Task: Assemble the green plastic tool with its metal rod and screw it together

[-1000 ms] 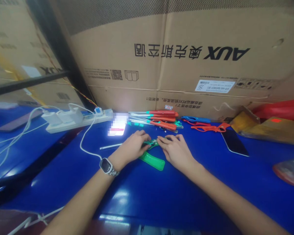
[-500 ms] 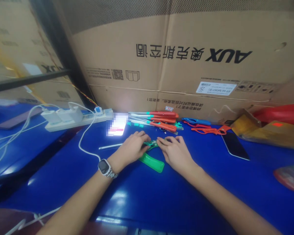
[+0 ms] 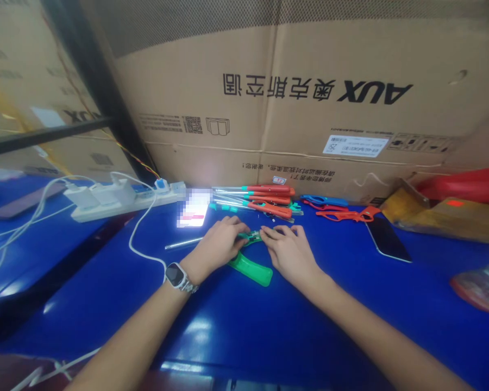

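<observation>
Green cover [image 3: 253, 271] lying nearest on blue table [image 3: 244, 331], green handle [image 3: 253, 237] being held just beyond.
Left hand [image 3: 223, 242] is pinching handle's left end; right hand [image 3: 290, 254] is touching right end, whether gripping, cannot tell. Metal rod [image 3: 183, 244] is lying left of left hand; red-orange handles [image 3: 274, 208] are lying beyond, carton [image 3: 305, 122] standing behind.

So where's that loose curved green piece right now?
In the head view, the green piece lies mid-picture on the blue table, just below the left hand and left of the right hand.
</observation>
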{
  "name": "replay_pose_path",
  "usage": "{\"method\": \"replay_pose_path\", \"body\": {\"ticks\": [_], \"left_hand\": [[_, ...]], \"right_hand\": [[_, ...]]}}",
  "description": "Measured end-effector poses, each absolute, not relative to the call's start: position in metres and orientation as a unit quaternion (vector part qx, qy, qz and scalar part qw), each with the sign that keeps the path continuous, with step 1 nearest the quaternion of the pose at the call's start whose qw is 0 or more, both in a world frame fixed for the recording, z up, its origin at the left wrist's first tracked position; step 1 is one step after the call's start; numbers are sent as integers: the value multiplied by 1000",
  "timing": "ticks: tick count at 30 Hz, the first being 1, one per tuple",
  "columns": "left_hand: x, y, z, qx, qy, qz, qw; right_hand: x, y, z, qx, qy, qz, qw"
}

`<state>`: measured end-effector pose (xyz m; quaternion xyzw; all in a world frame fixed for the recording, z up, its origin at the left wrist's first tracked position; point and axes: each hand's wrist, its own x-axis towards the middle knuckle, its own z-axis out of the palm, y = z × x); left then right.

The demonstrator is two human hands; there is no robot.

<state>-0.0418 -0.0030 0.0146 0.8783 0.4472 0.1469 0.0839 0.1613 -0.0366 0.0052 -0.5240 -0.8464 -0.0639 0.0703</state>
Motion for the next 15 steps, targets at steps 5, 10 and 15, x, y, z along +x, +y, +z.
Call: {"method": "replay_pose_path", "body": {"ticks": [5,10,15], "left_hand": [[-41,2,17,876,453,147,77],[-40,0,16,873,459,142,83],[-41,-1,13,879,446,155,71]], "right_hand": [[157,-34,6,-540,-837,-60,64],[157,-34,5,-542,-836,-51,68],[159,-35,2,-538,-837,-58,76]]}}
